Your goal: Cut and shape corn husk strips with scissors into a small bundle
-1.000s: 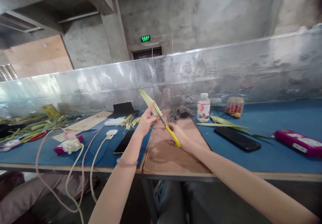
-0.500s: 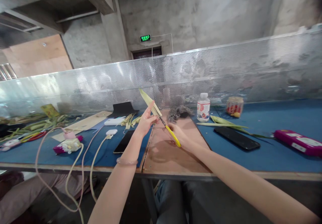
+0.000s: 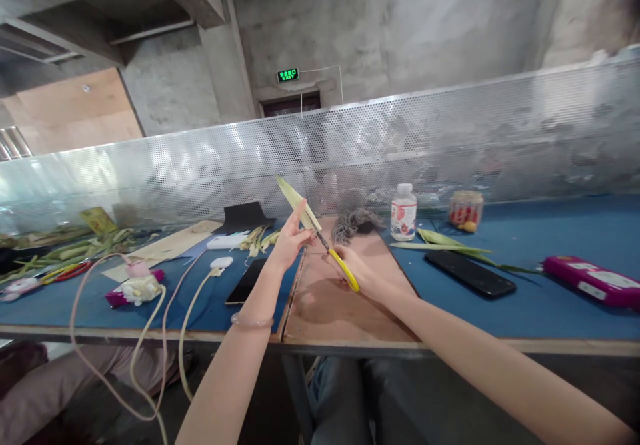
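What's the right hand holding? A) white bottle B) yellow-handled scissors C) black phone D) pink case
B: the right hand grips the yellow-handled scissors, blades at the pale green leaf strip that the left hand pinches upright over the brown board.

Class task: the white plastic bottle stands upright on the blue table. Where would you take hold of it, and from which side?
Grip the bottle around its labelled middle, coming from the near side. It stands upright with a round body. The jar stands to one side, apart, and the mesh wall closes off the far side.
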`<state>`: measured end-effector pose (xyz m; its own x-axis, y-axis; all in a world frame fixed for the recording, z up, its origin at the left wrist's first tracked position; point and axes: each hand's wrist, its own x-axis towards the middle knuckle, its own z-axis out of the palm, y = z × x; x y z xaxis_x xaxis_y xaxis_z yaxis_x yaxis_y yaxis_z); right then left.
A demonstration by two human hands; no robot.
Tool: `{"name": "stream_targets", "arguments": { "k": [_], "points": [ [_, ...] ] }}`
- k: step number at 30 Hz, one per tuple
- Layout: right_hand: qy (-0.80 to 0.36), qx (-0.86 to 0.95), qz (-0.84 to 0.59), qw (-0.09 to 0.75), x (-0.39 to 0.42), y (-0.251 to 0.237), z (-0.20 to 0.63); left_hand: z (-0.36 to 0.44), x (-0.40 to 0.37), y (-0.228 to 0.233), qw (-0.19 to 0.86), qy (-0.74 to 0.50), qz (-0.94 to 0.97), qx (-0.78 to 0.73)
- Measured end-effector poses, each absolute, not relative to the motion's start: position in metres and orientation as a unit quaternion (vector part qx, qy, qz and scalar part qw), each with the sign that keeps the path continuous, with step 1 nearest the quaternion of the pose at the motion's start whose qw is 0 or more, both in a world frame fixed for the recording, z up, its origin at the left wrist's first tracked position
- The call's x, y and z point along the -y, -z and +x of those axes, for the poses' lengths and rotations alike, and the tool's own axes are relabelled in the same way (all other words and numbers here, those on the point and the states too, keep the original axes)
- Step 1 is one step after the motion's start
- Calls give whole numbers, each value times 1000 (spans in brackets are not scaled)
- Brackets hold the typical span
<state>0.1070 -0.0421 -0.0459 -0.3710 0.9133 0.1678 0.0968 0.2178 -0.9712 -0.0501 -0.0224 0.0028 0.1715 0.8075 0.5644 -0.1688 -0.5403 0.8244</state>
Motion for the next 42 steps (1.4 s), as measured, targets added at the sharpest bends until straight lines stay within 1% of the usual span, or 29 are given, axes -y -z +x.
{"name": "stream_targets", "arguments": {
  "k": [8,23,42],
  "points": [
    [-494,660,-378,421,47,42,106,-50,22,-1,412,-581,656,-249],
    [-489,647,-408,419,29,53,103,-51,19,1,411,-576,661,-250],
    [-431,664,-413,450,24,62,102,-52,17,1,408,-576,659,-259]
  ]
}}
